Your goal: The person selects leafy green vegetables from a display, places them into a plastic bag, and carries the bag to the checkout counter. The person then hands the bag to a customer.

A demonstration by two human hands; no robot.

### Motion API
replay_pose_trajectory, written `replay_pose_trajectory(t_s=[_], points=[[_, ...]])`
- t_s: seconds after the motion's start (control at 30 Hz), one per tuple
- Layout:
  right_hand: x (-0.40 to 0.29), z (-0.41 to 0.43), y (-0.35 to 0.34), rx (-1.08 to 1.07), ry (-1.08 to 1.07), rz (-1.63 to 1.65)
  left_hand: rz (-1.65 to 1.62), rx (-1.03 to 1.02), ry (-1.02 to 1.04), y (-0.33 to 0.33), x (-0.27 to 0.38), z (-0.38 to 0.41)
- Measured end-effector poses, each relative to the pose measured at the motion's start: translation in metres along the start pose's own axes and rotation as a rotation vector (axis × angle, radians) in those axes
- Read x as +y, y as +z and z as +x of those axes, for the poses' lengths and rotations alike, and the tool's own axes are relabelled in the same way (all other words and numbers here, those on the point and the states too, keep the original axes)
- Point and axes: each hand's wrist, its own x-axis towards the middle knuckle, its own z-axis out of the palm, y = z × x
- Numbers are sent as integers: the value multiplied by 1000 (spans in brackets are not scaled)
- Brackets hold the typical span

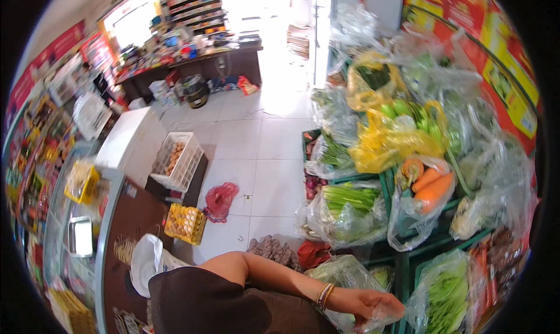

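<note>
My left hand [376, 307] reaches across to the right at the bottom of the view, a beaded bracelet and bangles on its wrist. Its fingers pinch clear plastic film, apparently part of a clear plastic bag [345, 270] of pale green leafy vegetable beneath the forearm. To the hand's right lies a clear bag of leafy greens [447, 294] in a green crate. Above are a bag of celery [352, 198] and an open bag of carrots [431, 183]. My right hand is out of view.
More bagged vegetables, including a yellow plastic bag [385, 146], fill the racks on the right. Egg trays [186, 222], a white plastic crate of eggs [175, 159] and a red mesh bag [221, 200] stand at left of the tiled floor [232, 139]. A counter [197, 65] stands farther back.
</note>
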Motion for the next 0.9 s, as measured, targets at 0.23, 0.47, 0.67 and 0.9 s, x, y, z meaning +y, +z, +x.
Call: replay_pose_trajectory(t_s=[0.23,0.47,0.67,0.9], points=[[-53,-19,8,-268,-172,78,248,100,175,34,-23,-19],[-67,-44,5,-442,-227,150,389,452,361,98,-39,-72],[-66,-61,-15,-462,-174,204,346,583,438,112,-12,-111],[-52,-82,-72,-585,84,761,470,708,433,86,1,-126]])
